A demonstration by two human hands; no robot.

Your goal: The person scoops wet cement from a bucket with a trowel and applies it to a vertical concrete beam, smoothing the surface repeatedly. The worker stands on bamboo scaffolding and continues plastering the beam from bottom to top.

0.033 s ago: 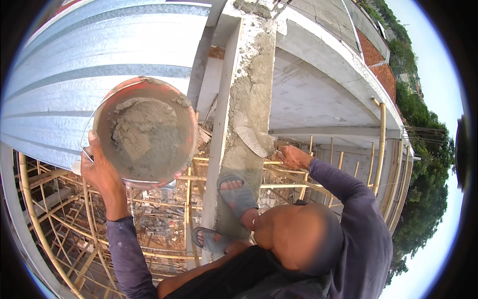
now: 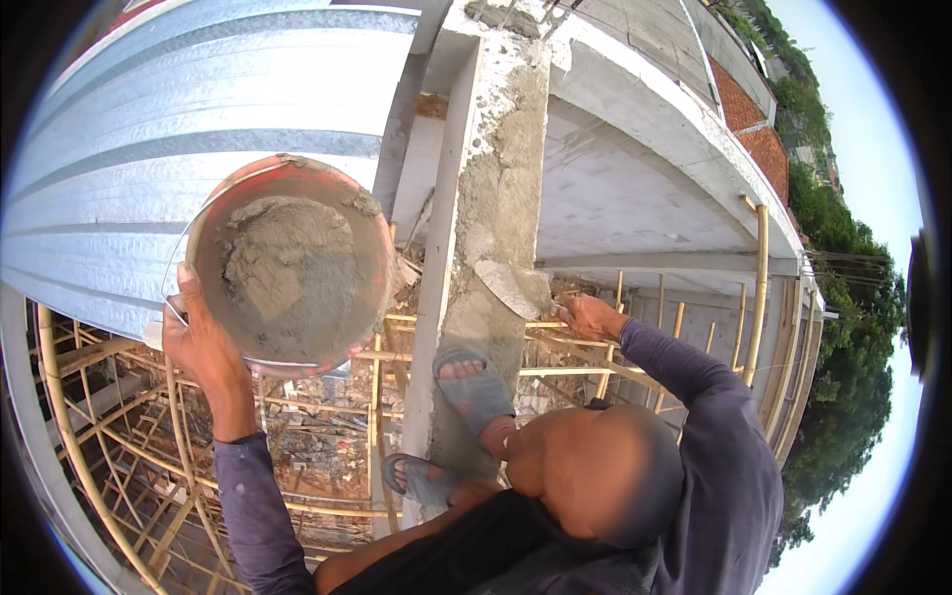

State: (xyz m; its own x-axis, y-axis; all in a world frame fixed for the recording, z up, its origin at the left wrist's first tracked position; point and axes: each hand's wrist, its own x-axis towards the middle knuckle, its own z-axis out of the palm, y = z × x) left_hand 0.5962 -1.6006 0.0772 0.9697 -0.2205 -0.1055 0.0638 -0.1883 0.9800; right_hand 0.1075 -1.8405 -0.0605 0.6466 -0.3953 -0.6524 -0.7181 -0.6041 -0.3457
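Observation:
My left hand (image 2: 206, 332) grips the left rim of a reddish bucket (image 2: 375, 213), its fingers closed at the wire handle (image 2: 188, 213). Thick grey mortar (image 2: 288, 268) fills much of the bucket, which is tipped so its mouth faces up toward me. My right hand (image 2: 592, 317) is closed around the handle end of a mortar-smeared trowel (image 2: 508, 288); the handle itself is mostly hidden. The trowel's blade lies on the wet mortar along the top of a narrow concrete beam (image 2: 496, 218), just ahead of my sandalled foot (image 2: 471, 382).
Corrugated metal roofing (image 2: 228, 89) spreads at the left behind the bucket. Bamboo scaffolding (image 2: 64, 397) and a debris-strewn level lie far below the beam's left side. A pale concrete slab (image 2: 635, 178) and upright bamboo poles (image 2: 759, 288) stand right. Rebar (image 2: 516, 15) protrudes at the far end.
The trowel and my right hand have shifted slightly to the right and nearer. My left hand and the bucket have barely moved.

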